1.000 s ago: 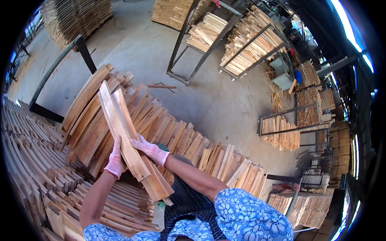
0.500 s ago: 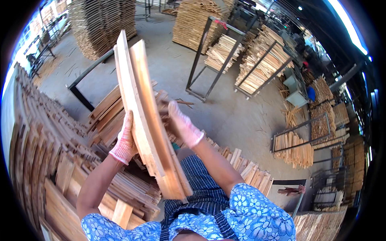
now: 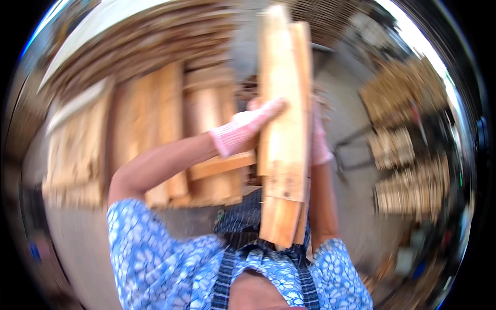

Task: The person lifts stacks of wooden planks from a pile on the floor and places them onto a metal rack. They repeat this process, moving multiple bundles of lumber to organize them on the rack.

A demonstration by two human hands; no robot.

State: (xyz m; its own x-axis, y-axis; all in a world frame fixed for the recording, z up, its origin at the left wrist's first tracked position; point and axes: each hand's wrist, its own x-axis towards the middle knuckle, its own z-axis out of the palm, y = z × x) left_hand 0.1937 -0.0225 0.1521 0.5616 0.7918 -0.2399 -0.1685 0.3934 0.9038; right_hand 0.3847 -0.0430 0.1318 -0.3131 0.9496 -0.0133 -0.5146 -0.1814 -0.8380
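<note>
L hand, pink glove, grasps bundle of wood boards, thumb over front. R hand, same glove, at bundle's R edge; fingers hidden, can't tell grip. Bundle sits btwn hands, lower end by striped apron. Stacked planks L of hands; slat piles well off to R, blurry.

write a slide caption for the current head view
Gloved left hand holds overlapping wooden boards, right hand at their edge, stacked lumber to the left.

Single head-worn fisheye, looking steeply down; blue-and-white floral cloth shirt at 6 o'clock, long pale wooden boards close, tan wood stack farther, 3 o'clock.
</note>
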